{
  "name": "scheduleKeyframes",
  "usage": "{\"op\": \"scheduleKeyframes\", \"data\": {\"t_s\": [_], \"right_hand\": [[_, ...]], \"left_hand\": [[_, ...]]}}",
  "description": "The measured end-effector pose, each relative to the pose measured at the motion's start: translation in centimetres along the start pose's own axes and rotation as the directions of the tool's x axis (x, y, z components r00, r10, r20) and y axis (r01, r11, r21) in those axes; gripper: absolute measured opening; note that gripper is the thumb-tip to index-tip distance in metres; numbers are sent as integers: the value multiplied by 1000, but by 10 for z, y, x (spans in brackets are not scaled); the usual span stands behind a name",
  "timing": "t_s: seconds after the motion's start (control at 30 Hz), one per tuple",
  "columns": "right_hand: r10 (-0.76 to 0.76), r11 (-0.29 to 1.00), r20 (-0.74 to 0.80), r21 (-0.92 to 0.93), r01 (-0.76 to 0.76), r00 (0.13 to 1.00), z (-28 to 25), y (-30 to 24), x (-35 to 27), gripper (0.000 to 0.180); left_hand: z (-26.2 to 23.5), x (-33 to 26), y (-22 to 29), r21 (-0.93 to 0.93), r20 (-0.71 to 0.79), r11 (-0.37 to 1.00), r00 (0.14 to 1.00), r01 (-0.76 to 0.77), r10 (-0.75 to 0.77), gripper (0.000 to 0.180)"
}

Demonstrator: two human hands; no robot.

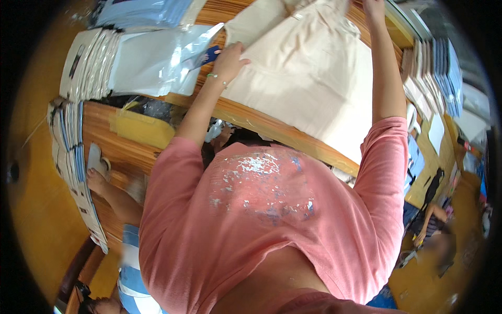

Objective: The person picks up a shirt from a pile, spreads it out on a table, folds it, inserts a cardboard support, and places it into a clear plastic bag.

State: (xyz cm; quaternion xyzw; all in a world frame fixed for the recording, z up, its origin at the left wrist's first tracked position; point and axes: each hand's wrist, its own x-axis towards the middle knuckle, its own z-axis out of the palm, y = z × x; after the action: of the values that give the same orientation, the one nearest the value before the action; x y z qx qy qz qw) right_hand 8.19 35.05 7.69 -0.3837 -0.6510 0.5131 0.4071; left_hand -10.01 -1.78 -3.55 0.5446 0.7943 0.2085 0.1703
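A cream-coloured garment (308, 68) lies spread on the wood-grain table, creased and gathered toward its far end. My left hand (229, 62) rests at the garment's left edge, its thumb stretched out over the cloth. Next to that hand is a dark blue tag (210, 55), by the clear plastic bags. Far out at the garment's upper right, my right hand (373, 7) is partly cut off by the top of the picture. Its fingers are mostly hidden, so I cannot see whether it grips the cloth.
Left of the garment lie clear plastic bags (151, 60) and a stack of packed cream garments (89, 64). More folded clothes (444, 73) are piled at the right. A co-worker's hand (97, 180) is at the lower left table. Another person (431, 225) is at the far right.
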Motion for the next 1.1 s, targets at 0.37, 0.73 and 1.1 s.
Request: {"op": "scheduleKeyframes", "data": {"t_s": [0.37, 0.73, 1.1], "right_hand": [[391, 920, 19, 25, -392, 920, -161, -6, -339, 23], [376, 872, 39, -352, -339, 926, -205, 90, -390, 29], [-17, 543, 118, -833, 109, 993, -220, 111, -293, 27]], "left_hand": [[48, -69, 39, -825, 542, -277, 827, 492, -148, 61], [8, -111, 24, -888, 435, -422, 632, 182, -641, 48], [67, -11, 114, 191, -46, 964, 980, -183, 195, 62]]}}
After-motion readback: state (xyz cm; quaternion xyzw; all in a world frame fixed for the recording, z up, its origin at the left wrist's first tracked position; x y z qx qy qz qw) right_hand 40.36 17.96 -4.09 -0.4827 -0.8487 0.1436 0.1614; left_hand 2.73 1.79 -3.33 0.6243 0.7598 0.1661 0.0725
